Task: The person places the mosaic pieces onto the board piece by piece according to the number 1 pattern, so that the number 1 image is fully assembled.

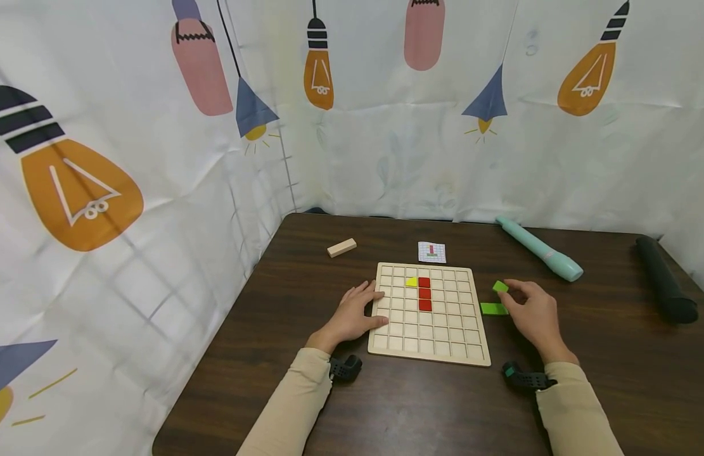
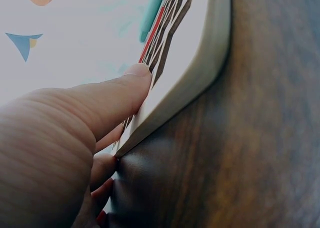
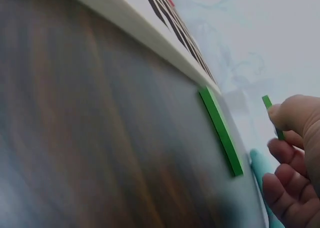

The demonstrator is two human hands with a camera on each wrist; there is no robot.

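A wooden grid board lies on the dark table, with three red squares in one column and a yellow piece beside the top one. My left hand rests at the board's left edge. Its thumb touches the board's top near the rim, with the fingers fairly straight. To the right of the board, my right hand pinches a small green tile between thumb and fingers, raised off the table. A longer green strip lies beside the board's right edge, just below that tile.
Behind the board lies a small card printed with a coloured grid pattern. A pale wooden block sits to its left. At the back right are a mint-green, bottle-like object and a dark cylinder. A patterned curtain hangs behind the table.
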